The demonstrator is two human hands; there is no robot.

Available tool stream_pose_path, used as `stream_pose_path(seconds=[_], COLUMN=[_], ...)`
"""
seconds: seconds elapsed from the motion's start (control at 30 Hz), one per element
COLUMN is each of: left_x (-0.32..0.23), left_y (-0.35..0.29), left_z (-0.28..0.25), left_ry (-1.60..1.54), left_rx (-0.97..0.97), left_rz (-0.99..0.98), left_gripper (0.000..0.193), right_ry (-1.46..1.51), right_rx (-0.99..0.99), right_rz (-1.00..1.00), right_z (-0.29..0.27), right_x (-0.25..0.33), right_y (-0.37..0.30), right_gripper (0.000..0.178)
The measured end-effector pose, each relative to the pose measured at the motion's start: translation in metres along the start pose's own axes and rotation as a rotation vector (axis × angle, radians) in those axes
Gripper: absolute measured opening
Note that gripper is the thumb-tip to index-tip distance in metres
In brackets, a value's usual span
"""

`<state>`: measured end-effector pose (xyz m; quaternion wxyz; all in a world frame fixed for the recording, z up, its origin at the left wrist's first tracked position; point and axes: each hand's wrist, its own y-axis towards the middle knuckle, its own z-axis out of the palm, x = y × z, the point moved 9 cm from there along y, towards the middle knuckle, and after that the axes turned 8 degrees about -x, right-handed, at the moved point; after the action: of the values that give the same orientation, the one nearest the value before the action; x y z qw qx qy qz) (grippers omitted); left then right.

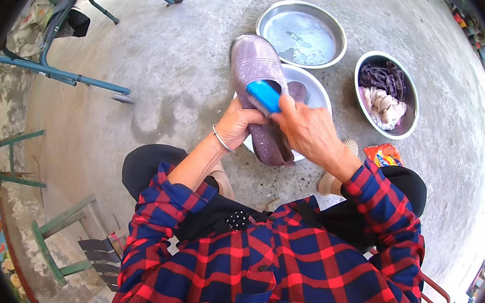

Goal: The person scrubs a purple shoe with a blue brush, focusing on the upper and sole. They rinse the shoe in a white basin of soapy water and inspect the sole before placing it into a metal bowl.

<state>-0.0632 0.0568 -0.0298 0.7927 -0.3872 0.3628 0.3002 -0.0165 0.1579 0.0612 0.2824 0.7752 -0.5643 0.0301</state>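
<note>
My left hand (237, 125) grips a mauve slip-on shoe (256, 60) by its side, toe pointing away from me. The shoe is patterned with small pale dots and is held above a white basin (318, 89). In my right hand (308, 128) is a blue brush (264, 97), its bristles against the side of the shoe near the opening. Part of another mauve shoe (297, 91) shows inside the white basin; the held shoe and my right hand hide the rest.
A wide metal basin (306, 39) with water stands beyond. To the right, a metal bowl (411, 103) holds dark and pale cloths. An orange packet (383, 154) lies near my right knee. A blue wheeled frame (82, 77) is at the far left, with a green wooden stool (52, 244) nearer.
</note>
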Motion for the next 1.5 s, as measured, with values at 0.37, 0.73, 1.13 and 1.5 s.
stream_pose_path(seconds=[0.37, 0.73, 1.13, 1.5], left_x=[-0.01, -0.012, -0.004, 0.005], left_y=[0.005, 0.01, 0.01, 0.011], left_z=[-0.006, -0.014, -0.014, 0.005], left_ry=[0.039, -0.052, -0.057, 0.015], left_rx=[-0.104, -0.193, -0.09, 0.013], left_rz=[0.139, 0.145, 0.093, 0.072], left_gripper=[0.066, 0.061, 0.053, 0.062], right_ry=[-0.309, -0.176, 0.101, -0.277], right_rx=[-0.044, 0.026, 0.083, 0.001], right_rz=[0.202, 0.288, 0.096, 0.209], right_z=[0.009, 0.017, 0.005, 0.002], right_x=[-0.008, -0.01, 0.005, -0.026], right_y=[0.015, -0.005, 0.003, -0.003], right_gripper=[0.015, 0.025, 0.025, 0.025])
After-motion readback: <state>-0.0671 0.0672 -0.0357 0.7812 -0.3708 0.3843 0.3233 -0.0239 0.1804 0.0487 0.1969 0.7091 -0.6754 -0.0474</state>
